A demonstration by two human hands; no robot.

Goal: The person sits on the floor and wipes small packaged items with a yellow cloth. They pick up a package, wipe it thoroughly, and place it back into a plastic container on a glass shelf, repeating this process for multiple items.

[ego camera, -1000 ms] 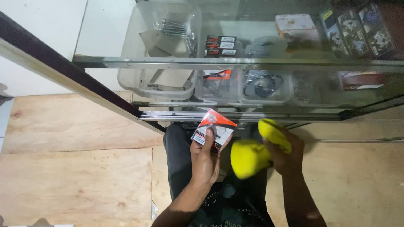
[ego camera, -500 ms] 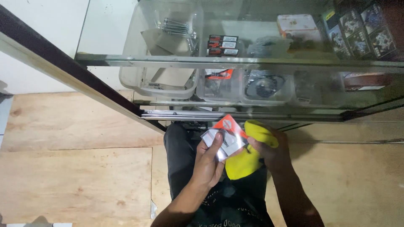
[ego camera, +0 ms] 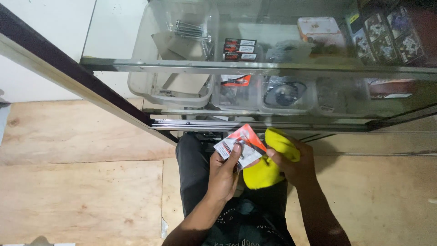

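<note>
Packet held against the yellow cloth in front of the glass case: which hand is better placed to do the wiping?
Probably right: the right hand already grips the yellow cloth against the packet, while the left hand holds the packet.

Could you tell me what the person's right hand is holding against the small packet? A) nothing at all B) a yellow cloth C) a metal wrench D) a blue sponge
B: the right hand grips a yellow cloth pressed up against the small red and white packet held by the left hand.
</note>
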